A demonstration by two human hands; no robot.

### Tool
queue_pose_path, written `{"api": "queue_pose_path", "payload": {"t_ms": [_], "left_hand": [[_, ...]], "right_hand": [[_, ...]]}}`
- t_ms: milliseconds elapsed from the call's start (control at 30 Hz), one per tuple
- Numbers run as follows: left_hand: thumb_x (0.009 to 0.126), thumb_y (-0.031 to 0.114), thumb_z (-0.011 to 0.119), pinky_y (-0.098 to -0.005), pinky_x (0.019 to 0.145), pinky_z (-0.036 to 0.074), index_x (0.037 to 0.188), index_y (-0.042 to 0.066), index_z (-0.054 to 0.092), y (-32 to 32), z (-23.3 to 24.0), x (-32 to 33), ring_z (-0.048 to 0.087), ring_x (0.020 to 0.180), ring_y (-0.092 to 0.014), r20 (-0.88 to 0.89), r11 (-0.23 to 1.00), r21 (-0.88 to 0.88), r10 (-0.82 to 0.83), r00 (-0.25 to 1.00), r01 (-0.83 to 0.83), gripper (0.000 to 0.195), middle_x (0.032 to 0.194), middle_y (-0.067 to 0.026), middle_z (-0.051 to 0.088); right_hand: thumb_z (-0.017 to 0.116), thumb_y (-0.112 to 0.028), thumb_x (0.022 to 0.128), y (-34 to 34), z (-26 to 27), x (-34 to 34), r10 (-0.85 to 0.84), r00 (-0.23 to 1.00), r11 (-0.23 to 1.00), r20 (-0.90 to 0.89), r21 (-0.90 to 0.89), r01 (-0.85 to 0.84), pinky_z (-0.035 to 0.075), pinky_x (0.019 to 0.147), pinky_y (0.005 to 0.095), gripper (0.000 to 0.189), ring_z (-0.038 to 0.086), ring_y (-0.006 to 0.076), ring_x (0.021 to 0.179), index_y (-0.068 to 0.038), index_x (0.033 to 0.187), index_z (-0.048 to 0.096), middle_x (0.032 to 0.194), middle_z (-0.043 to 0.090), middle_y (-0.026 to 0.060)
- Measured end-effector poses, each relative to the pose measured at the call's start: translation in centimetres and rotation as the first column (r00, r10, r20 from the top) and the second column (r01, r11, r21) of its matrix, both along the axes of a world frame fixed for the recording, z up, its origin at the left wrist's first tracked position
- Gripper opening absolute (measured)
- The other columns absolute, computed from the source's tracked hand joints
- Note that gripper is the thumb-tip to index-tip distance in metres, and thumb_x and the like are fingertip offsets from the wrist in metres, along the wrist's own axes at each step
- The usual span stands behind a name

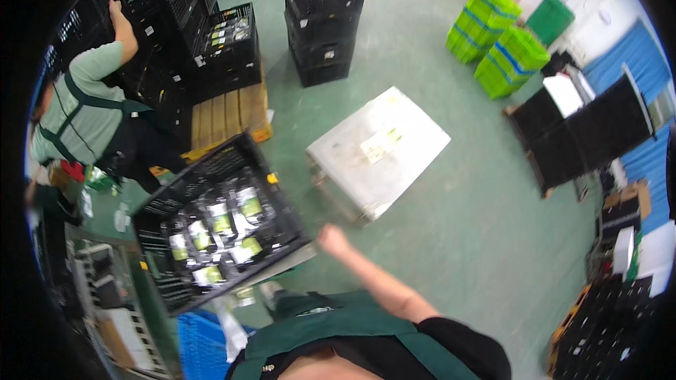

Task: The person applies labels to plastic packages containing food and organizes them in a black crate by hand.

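Observation:
My right hand (334, 240) is stretched out before me, blurred, its fingers curled with nothing visible in them. It appears just beside the near right corner of a black plastic crate (288, 221); whether the two touch is not clear. Inside the crate lie several clear plastic packs (221, 220) with white and green labels. Beyond my hand stands a low metal-topped table (406, 163), with label sheets (375, 149) on its top. My left hand is out of view.
A co-worker (100, 100) reaches into tall stacks of black crates (174, 5) at the left. Another crate stack (325, 31) stands ahead, near a wooden pallet (227, 116). Lime-green crates (483, 21) stand far right. A blue crate (203, 345) is by my left side.

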State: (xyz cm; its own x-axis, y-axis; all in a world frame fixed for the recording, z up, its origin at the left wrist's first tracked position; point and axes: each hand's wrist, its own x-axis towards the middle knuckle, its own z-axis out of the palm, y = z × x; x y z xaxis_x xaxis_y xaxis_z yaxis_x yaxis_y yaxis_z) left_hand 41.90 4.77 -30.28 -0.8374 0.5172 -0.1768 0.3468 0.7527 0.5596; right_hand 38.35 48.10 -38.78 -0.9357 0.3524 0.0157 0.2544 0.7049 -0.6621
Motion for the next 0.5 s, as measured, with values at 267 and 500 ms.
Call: {"api": "queue_pose_path", "payload": {"t_ms": [267, 500], "left_hand": [[0.091, 0.031, 0.051, -0.0401, 0.068, 0.046, 0.083, 0.004, 0.059, 43.4, 6.2, 2.4, 0.059, 0.078, -0.036, 0.163, 0.831, 0.23, -0.546, 0.822, 0.506, 0.03, 0.081, -0.0177, 0.061], [0.09, 0.025, 0.055, -0.0285, 0.076, 0.042, 0.09, 0.003, 0.06, 69.7, 12.1, 1.6, 0.05, 0.079, -0.012, 0.641, 0.624, 0.589, -0.748, 0.174, 0.513, 0.022, 0.082, -0.0041, 0.057]], "right_hand": [[0.061, -0.034, 0.08, 23.4, 0.1, 26.7, 0.244, 0.772, 0.969, 0.587, -0.171, -0.177, 0.05, 0.066, 0.041, 0.034, 0.064, 0.0309, 0.071, -0.001, 0.084, 0.068, 0.076, 0.065, 0.0182], [0.058, -0.02, 0.08, 55.9, 1.7, 29.2, -0.529, 0.755, 0.749, 0.388, -0.207, 0.63, 0.046, 0.048, 0.0336, 0.024, 0.056, 0.0161, 0.05, 0.003, 0.076, 0.065, 0.058, 0.059, 0.0076]]}}
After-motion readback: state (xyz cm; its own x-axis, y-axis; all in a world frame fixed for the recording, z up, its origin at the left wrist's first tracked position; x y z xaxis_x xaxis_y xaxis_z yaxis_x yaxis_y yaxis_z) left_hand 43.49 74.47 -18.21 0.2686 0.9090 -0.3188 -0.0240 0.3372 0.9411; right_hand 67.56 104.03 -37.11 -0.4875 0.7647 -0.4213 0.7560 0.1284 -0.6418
